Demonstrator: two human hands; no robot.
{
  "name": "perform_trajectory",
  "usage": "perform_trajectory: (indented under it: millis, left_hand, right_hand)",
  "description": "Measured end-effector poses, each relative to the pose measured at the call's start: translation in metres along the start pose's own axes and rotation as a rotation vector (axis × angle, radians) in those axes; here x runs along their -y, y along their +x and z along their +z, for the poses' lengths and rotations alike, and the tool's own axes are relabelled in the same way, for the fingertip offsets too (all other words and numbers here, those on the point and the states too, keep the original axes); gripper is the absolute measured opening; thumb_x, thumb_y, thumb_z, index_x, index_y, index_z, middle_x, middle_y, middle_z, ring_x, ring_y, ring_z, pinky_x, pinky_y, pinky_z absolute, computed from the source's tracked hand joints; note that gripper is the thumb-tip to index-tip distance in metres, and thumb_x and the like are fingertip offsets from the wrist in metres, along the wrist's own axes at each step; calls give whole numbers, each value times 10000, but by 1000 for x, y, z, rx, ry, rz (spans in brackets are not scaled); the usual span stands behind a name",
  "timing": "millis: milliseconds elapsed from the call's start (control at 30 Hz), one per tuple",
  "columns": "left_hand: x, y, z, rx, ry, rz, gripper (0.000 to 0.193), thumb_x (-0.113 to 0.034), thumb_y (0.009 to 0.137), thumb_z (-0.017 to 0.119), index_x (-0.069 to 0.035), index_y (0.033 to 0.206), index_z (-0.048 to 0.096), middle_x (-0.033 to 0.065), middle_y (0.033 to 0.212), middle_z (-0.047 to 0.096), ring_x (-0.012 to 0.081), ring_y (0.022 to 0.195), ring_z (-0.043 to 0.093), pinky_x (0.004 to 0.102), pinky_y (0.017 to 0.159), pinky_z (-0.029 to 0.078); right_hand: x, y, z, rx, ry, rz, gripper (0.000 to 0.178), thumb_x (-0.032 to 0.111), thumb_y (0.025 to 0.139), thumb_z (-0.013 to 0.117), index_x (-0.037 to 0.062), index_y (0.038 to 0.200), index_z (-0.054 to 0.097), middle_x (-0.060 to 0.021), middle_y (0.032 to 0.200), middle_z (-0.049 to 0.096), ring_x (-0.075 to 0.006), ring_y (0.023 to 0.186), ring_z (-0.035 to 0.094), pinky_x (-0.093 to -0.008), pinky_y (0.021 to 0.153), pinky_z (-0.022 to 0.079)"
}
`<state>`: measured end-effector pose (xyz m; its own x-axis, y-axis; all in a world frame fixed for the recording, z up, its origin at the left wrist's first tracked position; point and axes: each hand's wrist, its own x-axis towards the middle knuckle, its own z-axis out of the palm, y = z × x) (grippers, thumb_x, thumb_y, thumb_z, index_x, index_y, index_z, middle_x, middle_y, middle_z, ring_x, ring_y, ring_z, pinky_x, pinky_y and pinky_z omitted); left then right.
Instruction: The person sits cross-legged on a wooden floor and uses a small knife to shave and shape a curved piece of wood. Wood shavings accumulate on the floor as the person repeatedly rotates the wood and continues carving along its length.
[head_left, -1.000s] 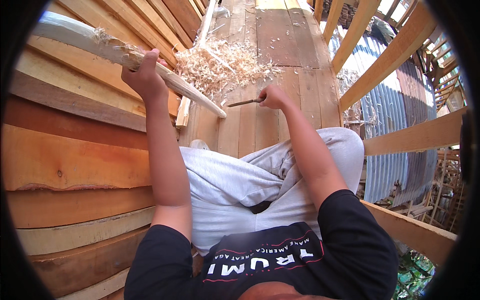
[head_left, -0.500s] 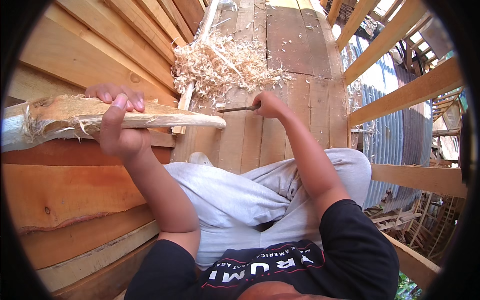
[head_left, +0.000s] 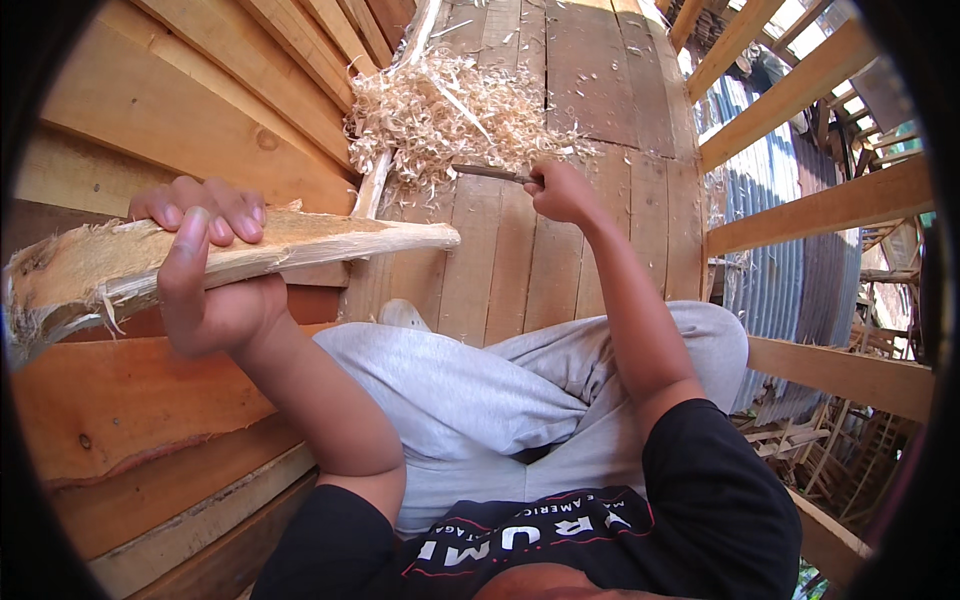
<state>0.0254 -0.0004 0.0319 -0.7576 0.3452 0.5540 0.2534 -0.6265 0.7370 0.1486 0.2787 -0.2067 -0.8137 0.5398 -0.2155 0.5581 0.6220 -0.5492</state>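
Observation:
A long, roughly shaved piece of wood (head_left: 330,238) reaches in from the left rim, its narrow end over the plank floor. Gripping its wide part is my left hand (head_left: 205,255), thumb on the near side and fingers over the top. My right hand (head_left: 562,192) is closed around the handle of a knife (head_left: 495,174). The blade points left, apart from the wood and just in front of a pile of curly wood shavings (head_left: 440,115). Most of the knife's handle is hidden in my fist.
Wooden plank walls (head_left: 160,390) rise close on my left. On the right stands a railing of wooden bars (head_left: 820,208), with corrugated metal sheets (head_left: 750,240) beyond. My crossed legs in grey trousers (head_left: 470,400) rest on the plank floor (head_left: 500,270).
My right hand has moved the knife away from me and slightly right. My left hand has shifted left along with the wood, whose wide end has tilted lower.

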Motion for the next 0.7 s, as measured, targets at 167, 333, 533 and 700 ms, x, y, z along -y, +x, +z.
perform_trajectory:
  millis: [167,333,533,700]
  left_hand:
    - [40,-1,1,-114,-27,52,188,-74,743,565,-102,888,448,28,653,463,133,566,459,311,569,433]
    - [53,1,5,-221,24,80,143,-191,795,579,-125,819,455,12,639,412,153,570,442,329,609,393]
    - [57,4,21,-587,267,97,201,-204,792,620,-116,744,447,1,634,386,152,562,444,335,616,414]
    - [61,4,26,-602,374,158,181,-174,781,633,-71,765,485,21,634,429,154,576,498,341,626,446]
  right_hand:
    - [43,-19,24,146,400,34,455,315,953,444,-80,817,625,-280,793,637,-413,796,637,-465,732,472]
    - [49,-31,64,60,221,143,506,323,976,394,-97,801,616,-336,860,622,-474,827,610,-499,773,459]
    - [118,-64,18,19,479,-162,524,362,1006,369,-86,843,589,-286,743,596,-418,670,579,-488,698,456]
    - [36,-34,50,260,381,250,532,342,1013,304,-85,886,594,-307,801,615,-464,761,600,-499,765,473]
